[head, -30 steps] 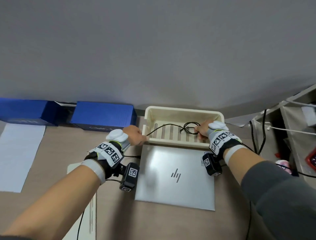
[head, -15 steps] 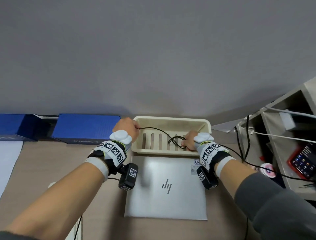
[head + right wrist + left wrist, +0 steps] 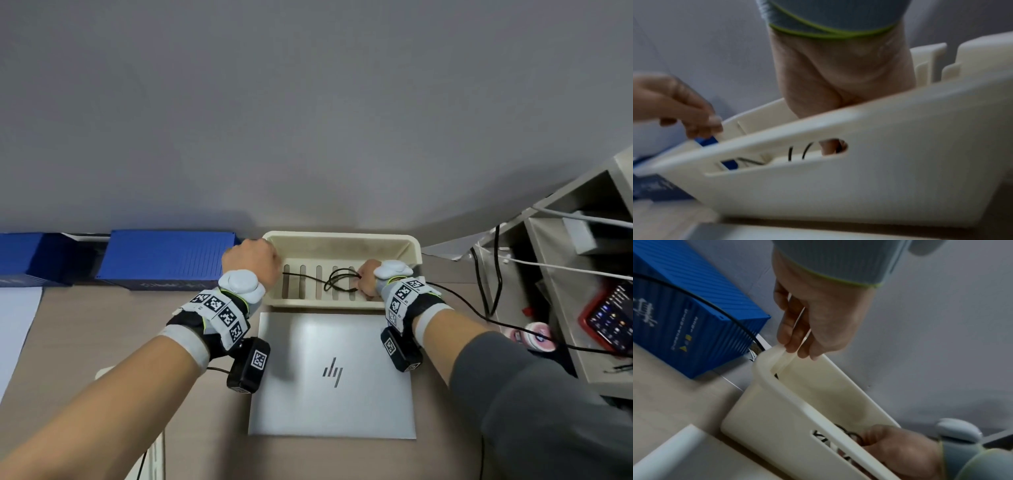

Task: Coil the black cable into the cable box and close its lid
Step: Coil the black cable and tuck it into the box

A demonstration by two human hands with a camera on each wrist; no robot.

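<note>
While my right hand (image 3: 367, 278) pins the coil, my left hand (image 3: 251, 262) feeds slack at the box corner.

Black cable (image 3: 337, 281) lies looped on the slatted floor of the cable box (image 3: 342, 238), right fingers curled round the loops. Left fingers (image 3: 791, 337) look pinched at the rim; whether they hold cable there, I cannot tell. Risk, as I judge it: loops springing open if my grip loosens. Count: one cable, one box, two blue boxes (image 3: 164, 255), one laptop (image 3: 334, 377). No lid seen.
</note>
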